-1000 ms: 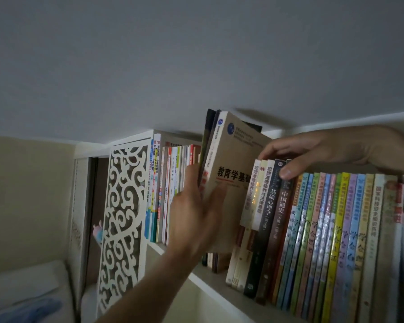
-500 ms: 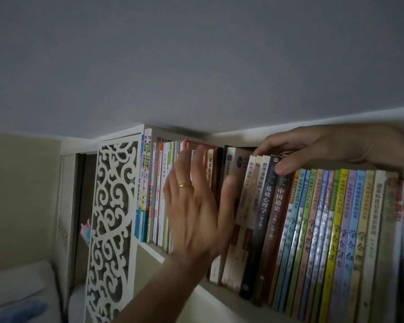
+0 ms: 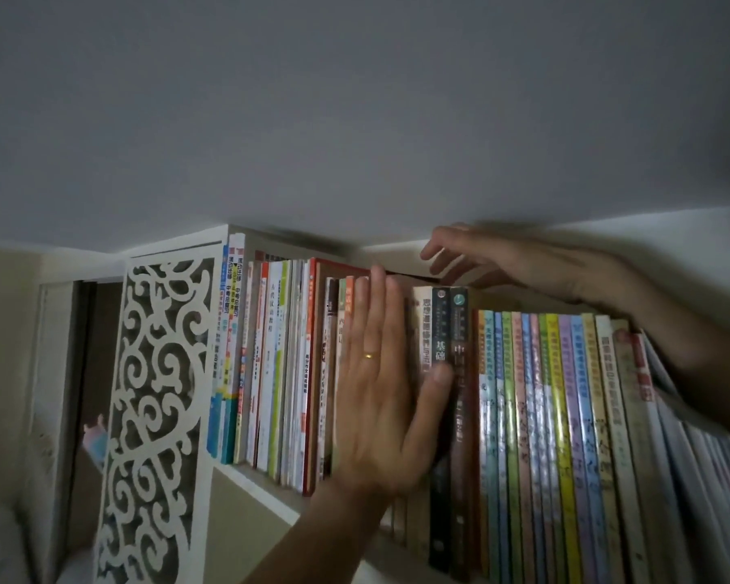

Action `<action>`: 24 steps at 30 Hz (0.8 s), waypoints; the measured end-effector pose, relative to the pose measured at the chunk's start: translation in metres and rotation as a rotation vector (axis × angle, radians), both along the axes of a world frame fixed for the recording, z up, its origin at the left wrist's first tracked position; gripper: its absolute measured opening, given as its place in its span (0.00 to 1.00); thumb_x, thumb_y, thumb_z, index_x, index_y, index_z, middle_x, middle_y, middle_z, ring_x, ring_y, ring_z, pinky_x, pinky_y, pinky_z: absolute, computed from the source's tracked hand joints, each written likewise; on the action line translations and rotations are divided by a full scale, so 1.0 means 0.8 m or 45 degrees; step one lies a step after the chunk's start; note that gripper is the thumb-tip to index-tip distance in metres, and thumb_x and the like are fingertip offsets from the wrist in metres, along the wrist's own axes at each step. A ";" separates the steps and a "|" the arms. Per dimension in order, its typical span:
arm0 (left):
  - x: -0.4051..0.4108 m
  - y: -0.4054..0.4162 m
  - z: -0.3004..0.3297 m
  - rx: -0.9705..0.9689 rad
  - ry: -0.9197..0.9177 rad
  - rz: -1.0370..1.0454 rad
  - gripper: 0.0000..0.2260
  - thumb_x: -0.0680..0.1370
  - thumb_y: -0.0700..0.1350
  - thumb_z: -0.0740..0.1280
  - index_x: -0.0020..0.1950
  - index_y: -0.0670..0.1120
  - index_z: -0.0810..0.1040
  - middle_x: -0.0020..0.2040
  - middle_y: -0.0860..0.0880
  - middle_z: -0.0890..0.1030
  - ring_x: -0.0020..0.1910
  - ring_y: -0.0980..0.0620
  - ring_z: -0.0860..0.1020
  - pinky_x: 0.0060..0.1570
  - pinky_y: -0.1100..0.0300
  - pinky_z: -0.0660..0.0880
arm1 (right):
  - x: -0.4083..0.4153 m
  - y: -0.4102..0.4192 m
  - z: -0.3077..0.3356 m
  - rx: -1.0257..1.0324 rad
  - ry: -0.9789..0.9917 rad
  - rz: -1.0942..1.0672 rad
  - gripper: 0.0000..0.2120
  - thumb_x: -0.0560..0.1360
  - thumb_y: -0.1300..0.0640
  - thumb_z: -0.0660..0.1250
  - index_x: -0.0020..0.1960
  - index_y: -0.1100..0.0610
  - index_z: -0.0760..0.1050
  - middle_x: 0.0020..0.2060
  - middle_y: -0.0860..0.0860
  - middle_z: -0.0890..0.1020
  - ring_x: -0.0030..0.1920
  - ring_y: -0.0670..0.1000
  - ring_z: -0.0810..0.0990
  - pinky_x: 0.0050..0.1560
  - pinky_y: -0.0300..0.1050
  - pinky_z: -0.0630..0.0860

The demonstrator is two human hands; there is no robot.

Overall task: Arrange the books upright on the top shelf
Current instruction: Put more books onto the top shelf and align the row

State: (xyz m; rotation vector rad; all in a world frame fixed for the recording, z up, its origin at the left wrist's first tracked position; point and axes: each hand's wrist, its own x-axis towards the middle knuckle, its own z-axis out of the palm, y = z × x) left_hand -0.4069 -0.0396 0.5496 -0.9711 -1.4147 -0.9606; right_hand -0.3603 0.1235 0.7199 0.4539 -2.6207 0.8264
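A long row of books stands upright on the top shelf (image 3: 266, 493), spines facing me. My left hand (image 3: 382, 398), wearing a gold ring, lies flat with fingers together against the spines in the middle of the row, covering the books just pushed in. Right of it stand a cream-spined book (image 3: 425, 330) and two dark-spined books (image 3: 458, 373). My right hand (image 3: 519, 263) hovers over the tops of these books with fingers spread, holding nothing. A run of thin colourful books (image 3: 544, 436) fills the right part; several pale ones at the far right (image 3: 692, 478) lean.
A white carved fretwork panel (image 3: 157, 415) forms the shelf unit's left end, with a dark recess (image 3: 89, 373) beyond it. The grey ceiling (image 3: 355, 120) sits just above the book tops. Thin books (image 3: 270, 373) stand at the row's left.
The tilted tan book and its neighbours have been pushed back into the row and stand upright. My left hand flattened on the spines; my right hand let go and lifted above the tops.
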 end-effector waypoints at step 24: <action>0.134 0.073 -0.053 -0.443 0.183 -0.035 0.26 0.84 0.57 0.52 0.80 0.47 0.65 0.84 0.43 0.48 0.84 0.46 0.46 0.80 0.42 0.52 | 0.041 0.038 -0.012 -0.374 0.096 -0.210 0.26 0.84 0.43 0.59 0.60 0.66 0.80 0.55 0.60 0.86 0.58 0.57 0.85 0.66 0.53 0.77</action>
